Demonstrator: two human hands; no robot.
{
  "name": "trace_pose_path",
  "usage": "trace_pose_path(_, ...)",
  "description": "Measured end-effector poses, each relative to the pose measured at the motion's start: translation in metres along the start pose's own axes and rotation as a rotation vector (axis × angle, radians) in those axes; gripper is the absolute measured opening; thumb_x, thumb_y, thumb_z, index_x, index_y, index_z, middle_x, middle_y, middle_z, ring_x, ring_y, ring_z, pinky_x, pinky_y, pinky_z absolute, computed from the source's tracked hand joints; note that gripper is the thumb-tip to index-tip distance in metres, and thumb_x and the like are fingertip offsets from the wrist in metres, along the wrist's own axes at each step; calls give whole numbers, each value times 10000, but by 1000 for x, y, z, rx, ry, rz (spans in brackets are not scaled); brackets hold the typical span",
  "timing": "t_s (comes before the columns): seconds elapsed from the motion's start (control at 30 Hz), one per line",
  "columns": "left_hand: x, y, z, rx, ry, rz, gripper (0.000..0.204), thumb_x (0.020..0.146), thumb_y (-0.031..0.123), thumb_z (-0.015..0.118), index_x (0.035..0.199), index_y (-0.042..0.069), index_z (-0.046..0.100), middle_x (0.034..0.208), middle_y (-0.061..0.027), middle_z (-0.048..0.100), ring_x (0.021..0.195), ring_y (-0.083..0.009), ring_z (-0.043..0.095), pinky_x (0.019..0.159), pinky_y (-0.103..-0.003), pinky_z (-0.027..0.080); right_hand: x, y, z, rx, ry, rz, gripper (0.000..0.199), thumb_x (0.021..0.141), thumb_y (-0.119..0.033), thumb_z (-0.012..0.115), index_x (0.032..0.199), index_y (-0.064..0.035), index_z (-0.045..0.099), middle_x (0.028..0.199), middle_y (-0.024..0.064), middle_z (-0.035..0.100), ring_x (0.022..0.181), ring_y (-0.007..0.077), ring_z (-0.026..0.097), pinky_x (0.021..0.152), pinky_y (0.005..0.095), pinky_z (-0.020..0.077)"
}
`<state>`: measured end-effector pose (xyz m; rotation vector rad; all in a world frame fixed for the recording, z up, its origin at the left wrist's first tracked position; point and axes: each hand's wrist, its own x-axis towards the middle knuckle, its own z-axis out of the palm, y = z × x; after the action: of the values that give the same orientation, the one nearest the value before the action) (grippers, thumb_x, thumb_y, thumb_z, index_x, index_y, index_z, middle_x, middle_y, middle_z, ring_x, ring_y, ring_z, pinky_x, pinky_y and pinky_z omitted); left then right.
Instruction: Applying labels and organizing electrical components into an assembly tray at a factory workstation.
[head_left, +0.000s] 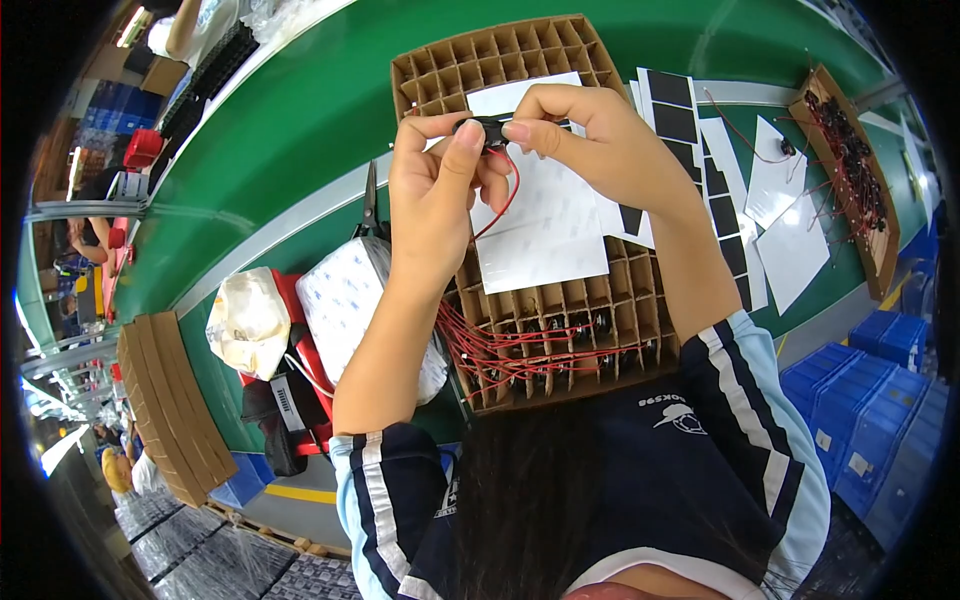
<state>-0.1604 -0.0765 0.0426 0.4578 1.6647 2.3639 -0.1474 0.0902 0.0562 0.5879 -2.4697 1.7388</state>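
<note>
"Along the near edge of the divided carton (500,307), what's that spaghetti?"

"Bunch of red wires (500,345), sprawled over the dividers, dark bits in the cells."

"Hands?"

"Left hand (428,185) and right hand (590,135) meet over the white sheet (545,230), toward the far edge. Both are pinching 1 small black part (492,131), red lead (515,190) dangling. Looks like the fiddly fingertip step to me; can't tell if they're pressing it or just turning it."

"So the next move calls for what?"

"Steady fingertips imo, and slack in that lead so it doesn't snag a divider."

"Elbow room?"

"Tight off the right edge, black-and-white sheets (671,122) crowd it. Better past the far left corner, where green bench (300,165) shows. Mind the scissors (371,205) beside the left edge, tips facing away."
</note>
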Motion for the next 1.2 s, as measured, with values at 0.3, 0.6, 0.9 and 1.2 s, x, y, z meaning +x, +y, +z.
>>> trace_pose_path(0.3, 1, 3, -4, -305, -236, -105, 236, 909, 259, 401, 961, 30, 422, 700, -118, 542, 473, -130, 477, 433, -216, 365, -1, -2, 5, -77, 163, -74, 256, 806, -236, 589, 667, -27, 535, 559, 5, 476, 542, 69, 402, 499, 230, 321)
trace_pose_path(0.6, 1, 6, 0, 32, -120, -80, 249, 856, 185, 514, 998, -2, 431, 763, -137, 575, 569, -158, 547, 505, -238, 404, -1, -1, 4, 4, 37, -77, 212, 772, -184, 616, 665, -28, 521, 626, 11, 491, 613, 104, 458, 585, 243, 363)
trace_pose_path(0.9, 0, -1, -6, -136, -262, -86, 248, 850, 162, 523, 1002, 30, 379, 751, -158, 581, 582, -193, 581, 481, -249, 416, -3, 0, -4, 76, -75, -65, 191, 776, -156, 601, 673, -19, 515, 633, 15, 503, 627, 99, 478, 593, 236, 378)
trace_pose_path(1.2, 0, 3, -7, -140, -242, -64, 242, 879, 194, 472, 1004, -3, 410, 762, -167, 578, 582, -214, 581, 551, -284, 435, -7, -13, -5, -18, 6, -38, 172, 776, -161, 608, 694, -25, 542, 638, 17, 529, 635, 100, 487, 605, 238, 382)
